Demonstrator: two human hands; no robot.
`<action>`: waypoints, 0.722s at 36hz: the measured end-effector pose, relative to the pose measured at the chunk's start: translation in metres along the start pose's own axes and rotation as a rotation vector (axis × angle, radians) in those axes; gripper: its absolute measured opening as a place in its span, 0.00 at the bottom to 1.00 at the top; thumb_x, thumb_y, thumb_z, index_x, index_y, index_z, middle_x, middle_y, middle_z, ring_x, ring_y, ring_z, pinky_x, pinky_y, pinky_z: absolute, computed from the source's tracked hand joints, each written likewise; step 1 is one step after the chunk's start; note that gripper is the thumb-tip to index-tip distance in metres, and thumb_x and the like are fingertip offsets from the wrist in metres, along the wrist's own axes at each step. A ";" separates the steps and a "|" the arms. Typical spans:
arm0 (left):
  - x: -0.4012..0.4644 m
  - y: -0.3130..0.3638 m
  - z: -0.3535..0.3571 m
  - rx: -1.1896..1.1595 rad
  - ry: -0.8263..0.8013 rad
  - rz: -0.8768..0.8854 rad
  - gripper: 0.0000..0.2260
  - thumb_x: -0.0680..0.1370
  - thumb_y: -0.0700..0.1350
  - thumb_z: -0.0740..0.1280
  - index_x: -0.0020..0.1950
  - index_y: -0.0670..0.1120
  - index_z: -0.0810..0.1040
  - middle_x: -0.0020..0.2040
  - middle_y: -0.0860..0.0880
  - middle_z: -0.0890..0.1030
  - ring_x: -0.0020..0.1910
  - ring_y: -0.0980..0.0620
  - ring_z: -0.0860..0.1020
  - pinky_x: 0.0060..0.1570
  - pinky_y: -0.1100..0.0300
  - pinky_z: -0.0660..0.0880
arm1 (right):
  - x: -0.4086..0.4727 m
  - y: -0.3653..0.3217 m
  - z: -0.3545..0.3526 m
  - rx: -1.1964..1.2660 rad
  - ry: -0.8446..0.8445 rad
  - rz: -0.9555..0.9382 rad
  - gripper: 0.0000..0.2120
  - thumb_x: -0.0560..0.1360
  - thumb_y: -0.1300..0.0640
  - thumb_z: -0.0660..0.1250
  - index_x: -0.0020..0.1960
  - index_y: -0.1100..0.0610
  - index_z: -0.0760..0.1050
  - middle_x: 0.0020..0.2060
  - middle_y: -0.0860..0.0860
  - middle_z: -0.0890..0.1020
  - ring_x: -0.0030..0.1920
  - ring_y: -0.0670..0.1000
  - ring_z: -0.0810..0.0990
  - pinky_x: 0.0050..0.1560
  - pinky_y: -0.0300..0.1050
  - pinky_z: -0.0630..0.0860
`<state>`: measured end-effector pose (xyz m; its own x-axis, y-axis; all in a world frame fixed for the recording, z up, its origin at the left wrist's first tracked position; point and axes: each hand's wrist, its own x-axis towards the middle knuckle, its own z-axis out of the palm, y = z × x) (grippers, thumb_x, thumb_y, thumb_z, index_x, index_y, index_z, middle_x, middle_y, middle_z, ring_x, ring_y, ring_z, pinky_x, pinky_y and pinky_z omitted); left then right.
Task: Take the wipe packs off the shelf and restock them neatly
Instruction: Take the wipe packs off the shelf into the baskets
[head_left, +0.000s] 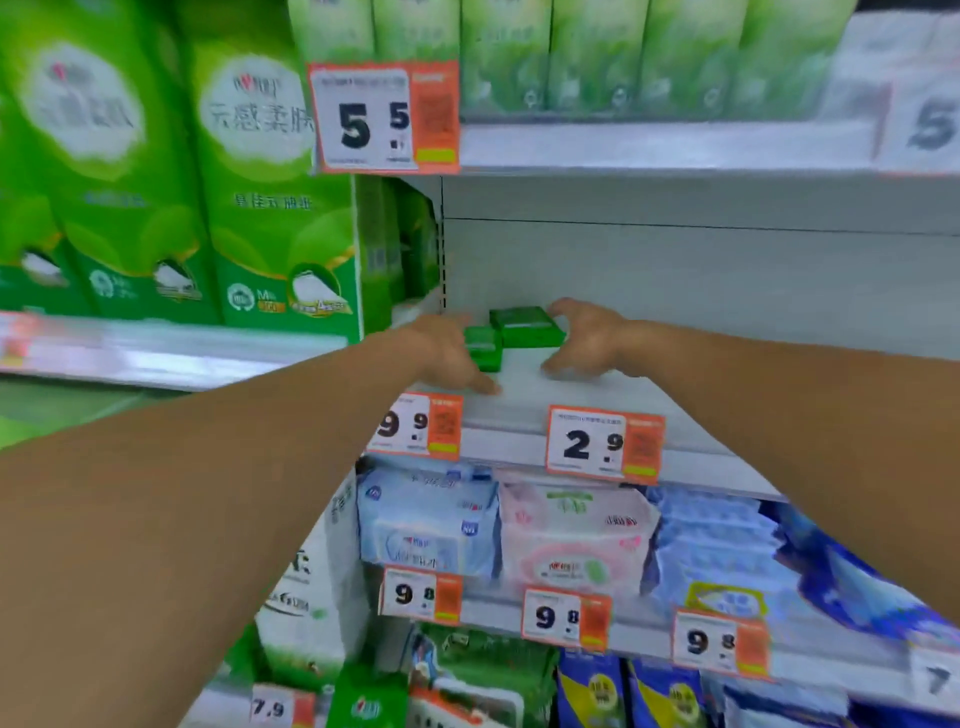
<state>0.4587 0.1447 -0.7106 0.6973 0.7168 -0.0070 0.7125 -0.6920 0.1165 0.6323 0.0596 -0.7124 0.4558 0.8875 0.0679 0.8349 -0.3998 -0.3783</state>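
Two small green wipe packs lie flat on the grey middle shelf (649, 410), near its left end. The front pack (484, 347) sits against my left hand (445, 354), whose fingers reach along its left side with the thumb stretched toward the shelf edge. The rear pack (525, 326) lies just behind and to the right of it. My right hand (587, 339) cups the rear pack's right side, fingers curved over its far corner and thumb low on the shelf. Both forearms reach in from below.
Tall green tissue packs (270, 197) fill the left bay and the top shelf. Price tags (605, 444) hang on the shelf edges. Blue and pink wipe packs (574, 535) crowd the shelf below. To the right of my hands is bare shelf.
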 end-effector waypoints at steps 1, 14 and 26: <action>0.007 0.001 0.005 0.042 -0.029 0.017 0.43 0.74 0.63 0.70 0.80 0.47 0.55 0.79 0.46 0.60 0.76 0.44 0.63 0.73 0.55 0.62 | 0.012 0.004 0.004 -0.051 0.005 -0.015 0.36 0.72 0.56 0.74 0.76 0.54 0.63 0.66 0.57 0.75 0.62 0.58 0.78 0.60 0.48 0.78; 0.052 -0.032 0.016 -0.353 0.539 0.148 0.10 0.77 0.46 0.72 0.38 0.47 0.74 0.39 0.45 0.79 0.40 0.46 0.76 0.40 0.56 0.71 | 0.080 0.042 0.012 0.342 0.193 -0.091 0.08 0.76 0.55 0.72 0.51 0.59 0.80 0.53 0.61 0.80 0.49 0.55 0.76 0.57 0.57 0.79; -0.054 -0.011 -0.032 -1.058 0.633 0.234 0.10 0.81 0.41 0.66 0.40 0.49 0.71 0.38 0.51 0.78 0.27 0.64 0.76 0.26 0.68 0.71 | -0.081 0.022 -0.058 1.255 0.173 -0.090 0.05 0.84 0.58 0.59 0.57 0.58 0.70 0.56 0.58 0.81 0.55 0.58 0.83 0.45 0.62 0.83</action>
<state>0.4111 0.1164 -0.6798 0.4296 0.7047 0.5647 -0.0397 -0.6100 0.7914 0.6315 -0.0344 -0.6726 0.5262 0.8208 0.2222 0.0435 0.2350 -0.9710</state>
